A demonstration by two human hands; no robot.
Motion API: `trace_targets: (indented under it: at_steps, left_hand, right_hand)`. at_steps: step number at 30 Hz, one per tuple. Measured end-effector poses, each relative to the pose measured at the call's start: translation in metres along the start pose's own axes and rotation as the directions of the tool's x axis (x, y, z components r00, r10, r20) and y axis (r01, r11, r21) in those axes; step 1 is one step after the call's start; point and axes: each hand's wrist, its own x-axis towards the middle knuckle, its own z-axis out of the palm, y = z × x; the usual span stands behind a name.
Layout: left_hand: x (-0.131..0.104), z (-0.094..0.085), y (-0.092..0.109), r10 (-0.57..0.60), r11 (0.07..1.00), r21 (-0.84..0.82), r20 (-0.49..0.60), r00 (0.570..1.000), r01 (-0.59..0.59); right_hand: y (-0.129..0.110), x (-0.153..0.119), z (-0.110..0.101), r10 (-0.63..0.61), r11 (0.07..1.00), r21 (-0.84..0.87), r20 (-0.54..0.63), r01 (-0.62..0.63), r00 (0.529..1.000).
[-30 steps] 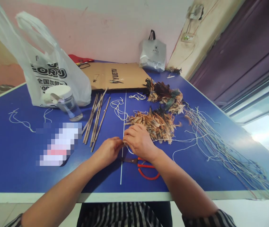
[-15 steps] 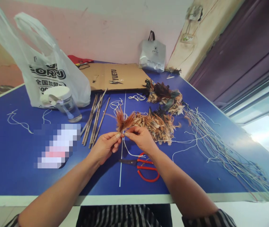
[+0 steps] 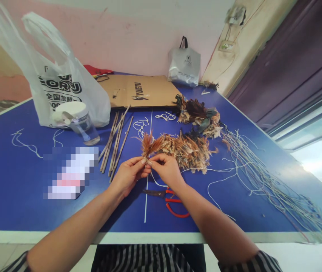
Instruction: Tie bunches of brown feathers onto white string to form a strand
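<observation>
Pinching feather tuft (image 3: pixel 148 144) base | both hands: left hand (image 3: pixel 129 174), right hand (image 3: pixel 166 170) | upright, tips up-away

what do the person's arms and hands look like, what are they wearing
Both the left hand and the right hand are bare: no gloves, and no rings or watch that I can make out. The forearms are uncovered too. Dark sleeves with thin white stripes are pushed up near the elbows, showing at the bottom corners of the picture, and match the striped clothing at the table's edge.

"YUETU" is showing on the cardboard sheet (image 3: pixel 138 90); left of it, the plastic bag (image 3: pixel 61 90) is showing "ORU" and "全国加盟".
</observation>
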Motion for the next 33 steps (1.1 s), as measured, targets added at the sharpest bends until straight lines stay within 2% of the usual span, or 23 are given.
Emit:
trace_targets:
  at_steps: [2,6,12,14,16,22,23,25,27,29,31,33]
  left_hand:
    - [0.000,-0.001,-0.001,-0.004,1.000,0.004,-0.025,1.000,0.004]
    - [0.000,-0.001,-0.001,0.017,1.000,0.021,-0.078,0.997,-0.016]
    - [-0.002,0.002,-0.001,0.051,0.996,0.072,-0.054,0.997,-0.047]
    - [-0.002,0.002,-0.002,0.040,0.997,0.073,-0.051,0.998,-0.037]
    - [-0.001,0.002,-0.003,0.033,0.998,0.060,-0.042,0.999,-0.030]
    - [0.005,-0.005,-0.005,0.038,0.995,0.097,-0.036,0.999,-0.034]
    - [0.006,-0.007,-0.005,0.040,0.994,0.101,-0.046,0.998,-0.035]
    - [0.007,-0.010,-0.005,0.033,0.996,0.086,-0.055,0.998,-0.028]
    - [0.009,-0.013,-0.005,0.005,0.999,0.044,-0.029,1.000,-0.003]
    - [0.009,-0.015,-0.003,-0.038,0.999,-0.020,0.022,0.999,0.039]
    - [0.010,-0.017,-0.002,-0.089,0.991,-0.092,0.075,0.993,0.095]
    - [0.009,-0.018,-0.001,-0.123,0.980,-0.145,0.117,0.986,0.140]
  right_hand:
    - [0.001,0.002,-0.001,0.085,0.994,0.072,0.019,-0.086,0.996]
    - [0.000,0.001,0.002,0.177,0.968,0.179,0.015,-0.177,0.984]
    - [0.001,-0.001,0.009,0.342,0.797,0.464,0.180,-0.386,0.922]
    - [0.002,0.000,0.008,0.364,0.771,0.484,0.200,-0.415,0.910]
    - [0.002,0.001,0.007,0.349,0.791,0.460,0.201,-0.403,0.915]
    - [0.006,0.000,0.009,0.214,0.942,0.225,0.163,-0.247,0.963]
    - [0.008,0.000,0.009,0.156,0.974,0.141,0.135,-0.175,0.978]
    - [0.012,-0.001,0.006,-0.058,0.995,-0.081,0.092,0.066,0.994]
    - [0.015,-0.002,0.002,-0.302,0.903,-0.277,0.140,0.330,0.943]
    - [0.015,-0.002,-0.002,-0.442,0.794,-0.350,0.229,0.497,0.867]
    - [0.012,-0.003,-0.004,-0.507,0.763,-0.323,0.239,0.560,0.828]
    - [0.009,-0.003,-0.004,-0.515,0.805,-0.249,0.157,0.539,0.843]
